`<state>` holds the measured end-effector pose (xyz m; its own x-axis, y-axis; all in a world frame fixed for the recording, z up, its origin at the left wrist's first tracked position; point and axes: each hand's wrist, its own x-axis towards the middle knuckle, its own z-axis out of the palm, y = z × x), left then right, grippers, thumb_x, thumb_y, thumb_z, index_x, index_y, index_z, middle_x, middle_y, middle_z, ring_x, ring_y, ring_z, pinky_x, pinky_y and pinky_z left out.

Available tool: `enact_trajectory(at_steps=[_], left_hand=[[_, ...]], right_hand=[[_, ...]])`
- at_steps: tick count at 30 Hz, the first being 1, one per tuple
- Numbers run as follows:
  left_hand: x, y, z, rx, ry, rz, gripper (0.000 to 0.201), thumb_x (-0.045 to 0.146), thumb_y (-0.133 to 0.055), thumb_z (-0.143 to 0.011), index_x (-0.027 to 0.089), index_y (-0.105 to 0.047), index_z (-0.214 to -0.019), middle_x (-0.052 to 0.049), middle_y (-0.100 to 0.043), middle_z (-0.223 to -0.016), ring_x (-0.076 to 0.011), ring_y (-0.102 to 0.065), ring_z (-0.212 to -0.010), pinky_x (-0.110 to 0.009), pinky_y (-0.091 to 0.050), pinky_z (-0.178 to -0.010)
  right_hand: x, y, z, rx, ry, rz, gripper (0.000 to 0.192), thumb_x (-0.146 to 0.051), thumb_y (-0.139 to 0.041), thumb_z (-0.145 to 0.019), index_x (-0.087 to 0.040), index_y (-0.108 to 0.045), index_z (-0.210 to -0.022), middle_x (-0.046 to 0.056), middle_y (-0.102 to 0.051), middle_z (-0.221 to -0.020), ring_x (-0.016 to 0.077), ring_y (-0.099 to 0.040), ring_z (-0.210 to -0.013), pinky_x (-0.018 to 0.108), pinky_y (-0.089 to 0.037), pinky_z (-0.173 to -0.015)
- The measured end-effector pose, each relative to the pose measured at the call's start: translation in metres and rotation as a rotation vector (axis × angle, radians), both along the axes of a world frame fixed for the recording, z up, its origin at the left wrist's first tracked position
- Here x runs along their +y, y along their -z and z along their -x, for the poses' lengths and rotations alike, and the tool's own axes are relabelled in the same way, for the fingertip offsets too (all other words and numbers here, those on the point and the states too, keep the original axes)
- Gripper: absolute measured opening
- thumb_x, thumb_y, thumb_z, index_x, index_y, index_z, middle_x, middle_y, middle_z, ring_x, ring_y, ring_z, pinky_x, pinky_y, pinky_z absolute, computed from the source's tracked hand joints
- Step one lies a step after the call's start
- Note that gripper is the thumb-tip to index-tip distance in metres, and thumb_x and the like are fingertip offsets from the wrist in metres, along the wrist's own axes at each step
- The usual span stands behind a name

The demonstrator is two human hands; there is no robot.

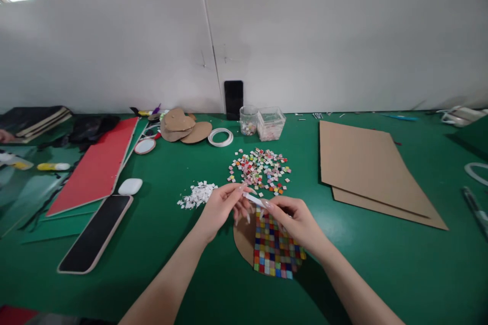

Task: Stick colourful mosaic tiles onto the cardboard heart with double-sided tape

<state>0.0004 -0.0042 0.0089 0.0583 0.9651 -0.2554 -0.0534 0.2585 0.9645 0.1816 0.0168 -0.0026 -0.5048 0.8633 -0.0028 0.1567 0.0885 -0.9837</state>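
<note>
A short white strip (254, 199) is pinched between my two hands, above a round cardboard piece (244, 236). My left hand (224, 206) grips its left end between thumb and finger, the other fingers curled below. At the right end, my right hand (292, 217) holds it the same way. Rows of small coloured mosaic tiles (272, 251) cover the right part of the cardboard piece, partly hidden under my right hand. Beyond my hands lies a loose heap of mosaic tiles (261, 168). Left of my left hand is a pile of small white scraps (198, 195).
At the back stand a clear cup (248, 121), a clear plastic box (271, 124) and a phone (234, 100). A tape roll (220, 137) and cardboard discs (196, 133) lie left of them. Cardboard sheets (366, 167) lie right; another phone (96, 234) and a red board (97, 167) left.
</note>
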Motion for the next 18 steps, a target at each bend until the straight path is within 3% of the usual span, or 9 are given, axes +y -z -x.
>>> enact_trajectory(at_steps=[9, 18], left_hand=[[-0.001, -0.0026, 0.0002, -0.002, 0.072, 0.01, 0.032, 0.04, -0.047, -0.084, 0.013, -0.063, -0.093, -0.003, -0.063, -0.063, -0.0122, -0.062, -0.052, -0.017, -0.04, -0.039], [-0.0012, 0.0016, 0.0009, 0.024, 0.104, -0.017, 0.029, 0.037, -0.048, -0.084, 0.014, -0.063, -0.094, -0.003, -0.062, -0.063, -0.0114, -0.061, -0.051, -0.016, -0.038, -0.038]], right_hand=[[-0.0003, 0.0015, 0.0012, -0.086, -0.015, -0.125, 0.028, -0.033, -0.048, -0.085, -0.017, -0.062, -0.067, -0.001, -0.058, -0.059, 0.0114, -0.048, -0.055, 0.022, -0.033, -0.05], [-0.0002, -0.0028, 0.0014, -0.1, -0.016, -0.141, 0.032, -0.034, -0.046, -0.086, -0.017, -0.059, -0.063, -0.001, -0.056, -0.057, 0.0104, -0.045, -0.052, 0.022, -0.031, -0.048]])
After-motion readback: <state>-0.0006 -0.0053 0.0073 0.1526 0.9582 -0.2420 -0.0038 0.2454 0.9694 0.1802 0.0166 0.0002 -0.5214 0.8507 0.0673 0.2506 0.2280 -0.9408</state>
